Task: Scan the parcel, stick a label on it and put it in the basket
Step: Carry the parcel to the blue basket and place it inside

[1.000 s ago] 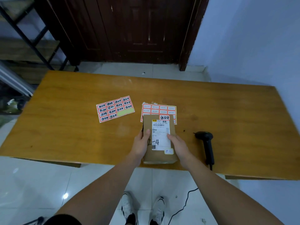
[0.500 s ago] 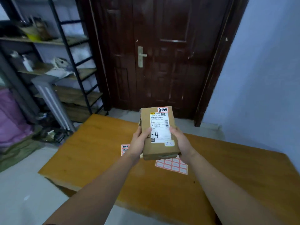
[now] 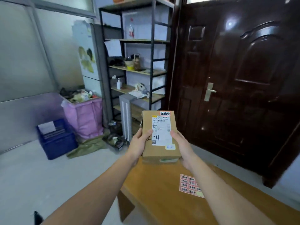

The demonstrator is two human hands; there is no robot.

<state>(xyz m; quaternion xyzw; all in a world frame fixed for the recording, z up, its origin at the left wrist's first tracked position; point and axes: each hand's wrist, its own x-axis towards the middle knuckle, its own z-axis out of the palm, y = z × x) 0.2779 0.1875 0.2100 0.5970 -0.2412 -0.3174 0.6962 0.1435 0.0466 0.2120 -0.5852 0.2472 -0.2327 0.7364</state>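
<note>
Brown cardboard parcel [image 3: 159,140], white barcode label, red sticker [image 3: 165,113] at top; left hand [image 3: 139,144] and right hand [image 3: 183,147] clamped on its sides.

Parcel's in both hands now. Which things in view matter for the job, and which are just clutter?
Job:
parcel, red label already on it
left hand, right hand
blue basket
label sheet

Clutter:
pink bin
shelf rack
door

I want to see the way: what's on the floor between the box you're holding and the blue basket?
In the head view, crumpled green fabric lies on the floor between the parcel and the blue basket.
</note>
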